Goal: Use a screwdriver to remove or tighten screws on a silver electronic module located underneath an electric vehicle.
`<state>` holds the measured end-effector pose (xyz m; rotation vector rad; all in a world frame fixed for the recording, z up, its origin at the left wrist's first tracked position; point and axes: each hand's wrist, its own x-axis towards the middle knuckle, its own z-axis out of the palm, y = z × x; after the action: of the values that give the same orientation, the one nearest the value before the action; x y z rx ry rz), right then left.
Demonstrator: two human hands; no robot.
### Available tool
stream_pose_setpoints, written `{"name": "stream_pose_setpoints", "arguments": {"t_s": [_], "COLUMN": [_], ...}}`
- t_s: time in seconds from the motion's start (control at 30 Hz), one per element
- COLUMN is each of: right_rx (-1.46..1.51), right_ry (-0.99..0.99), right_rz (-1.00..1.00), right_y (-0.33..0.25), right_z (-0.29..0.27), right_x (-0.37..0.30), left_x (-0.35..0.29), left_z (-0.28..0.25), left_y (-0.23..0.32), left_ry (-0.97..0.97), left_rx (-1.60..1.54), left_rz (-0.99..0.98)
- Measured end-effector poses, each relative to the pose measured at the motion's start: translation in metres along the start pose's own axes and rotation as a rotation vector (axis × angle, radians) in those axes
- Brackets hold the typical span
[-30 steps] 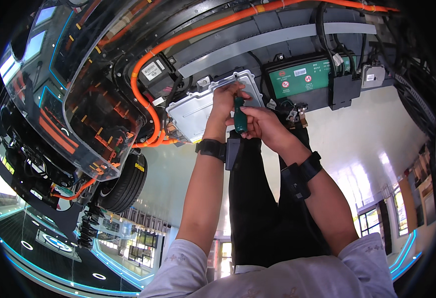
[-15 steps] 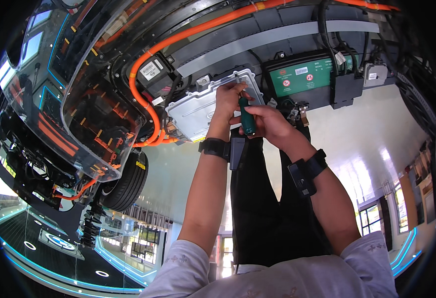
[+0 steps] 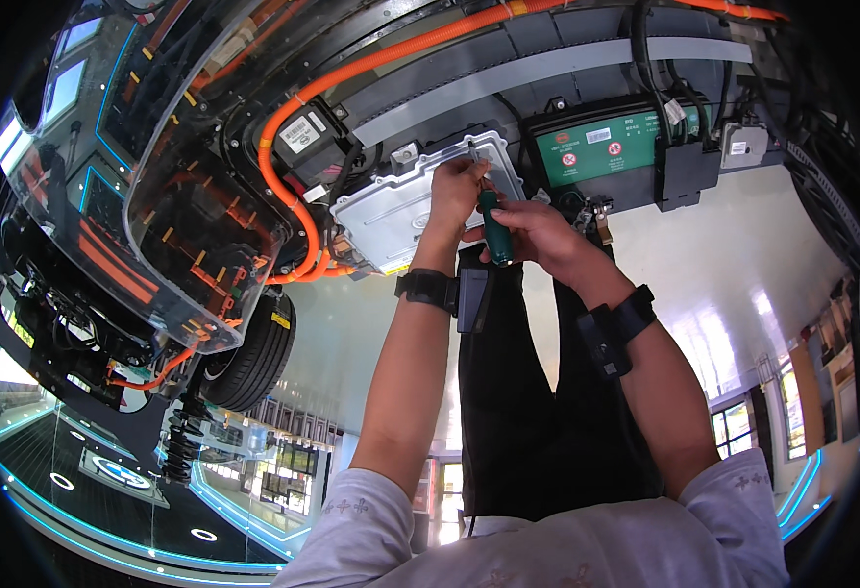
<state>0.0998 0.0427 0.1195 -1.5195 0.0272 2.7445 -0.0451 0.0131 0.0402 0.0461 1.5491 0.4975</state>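
Observation:
My right hand (image 3: 545, 235) is wrapped round the dark green handle of a screwdriver (image 3: 497, 231), whose butt end points down toward me. The shaft runs up toward the far right part of a silver ribbed metal housing (image 3: 381, 220). Beside the shaft, over that housing, the fingers of my left hand (image 3: 457, 191) are pinched together. Whether they grip the shaft or some small part is hidden by the fingers. The tool's tip cannot be made out.
A thick orange cable (image 3: 271, 147) curves round the housing's left side. To the right sit a green-labelled black box (image 3: 601, 152) and a small grey module (image 3: 741, 147). A clear curved panel (image 3: 146, 235) and a tyre (image 3: 253, 363) stand at the left.
The whole scene has shifted slightly in view. My two hands keep nearly the same place at the housing, and the screwdriver remains in my right hand, turned only slightly.

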Motion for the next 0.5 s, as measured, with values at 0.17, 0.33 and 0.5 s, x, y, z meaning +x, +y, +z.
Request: {"name": "stream_pose_setpoints", "arguments": {"t_s": [0.17, 0.33, 0.5], "right_rx": [-0.439, -0.072, -0.211], "right_ry": [0.184, 0.024, 0.019], "right_rz": [0.005, 0.076, 0.021], "right_y": [0.0, -0.004, -0.012], "right_z": [-0.003, -0.012, -0.005], "right_x": [0.009, 0.004, -0.005], "left_x": [-0.006, -0.002, 0.006], "left_z": [0.003, 0.014, 0.0], "left_y": [0.003, 0.0, -0.007], "left_ry": [0.05, 0.159, 0.01], "left_rx": [0.146, 0.001, -0.004], "left_rz": [0.035, 0.064, 0.033]}}
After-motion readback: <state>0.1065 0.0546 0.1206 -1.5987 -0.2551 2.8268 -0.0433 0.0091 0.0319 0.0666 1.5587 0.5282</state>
